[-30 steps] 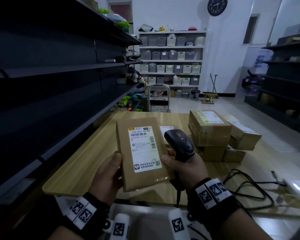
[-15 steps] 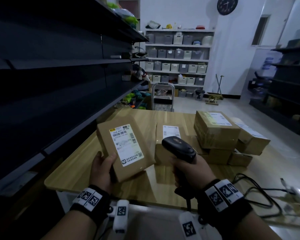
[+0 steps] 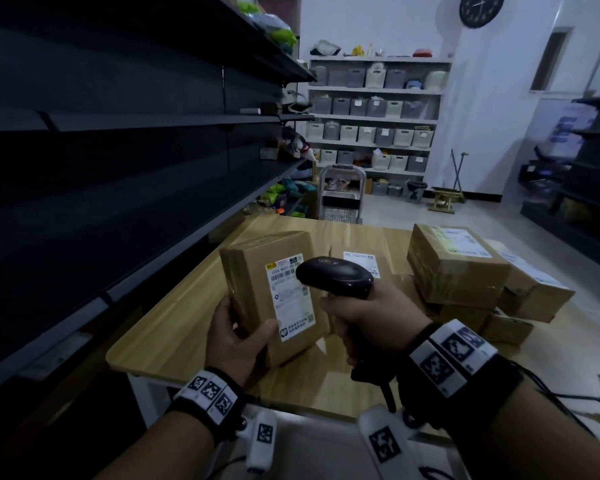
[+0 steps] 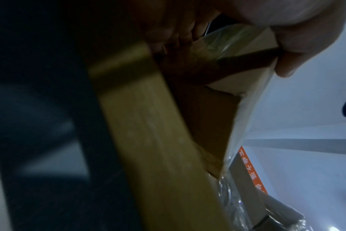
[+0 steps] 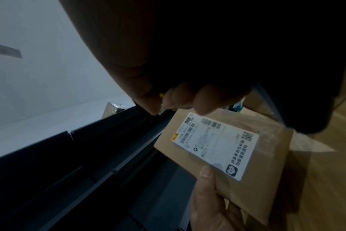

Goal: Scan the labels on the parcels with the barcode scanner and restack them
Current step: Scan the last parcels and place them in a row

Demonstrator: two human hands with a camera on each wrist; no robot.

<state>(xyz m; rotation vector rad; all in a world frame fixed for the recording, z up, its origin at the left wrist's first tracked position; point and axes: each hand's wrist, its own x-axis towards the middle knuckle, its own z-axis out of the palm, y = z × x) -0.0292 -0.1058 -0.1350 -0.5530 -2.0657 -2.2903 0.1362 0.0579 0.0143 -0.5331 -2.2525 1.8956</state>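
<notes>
Parcel [image 3: 274,299] tilts label-up in the left hand [image 3: 238,341], fingers clamped on its near corner, so the scanner [image 3: 336,277], gripped by right-hand fingers [image 3: 371,320], faces its label [image 3: 291,296].

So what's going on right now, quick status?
Left hand grips parcel, label facing up. Right hand holds scanner over label. Nothing in the way.

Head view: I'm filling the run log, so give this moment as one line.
left hand holds brown cardboard parcel | right hand grips black barcode scanner at white label | other parcels stacked on wooden table
</notes>
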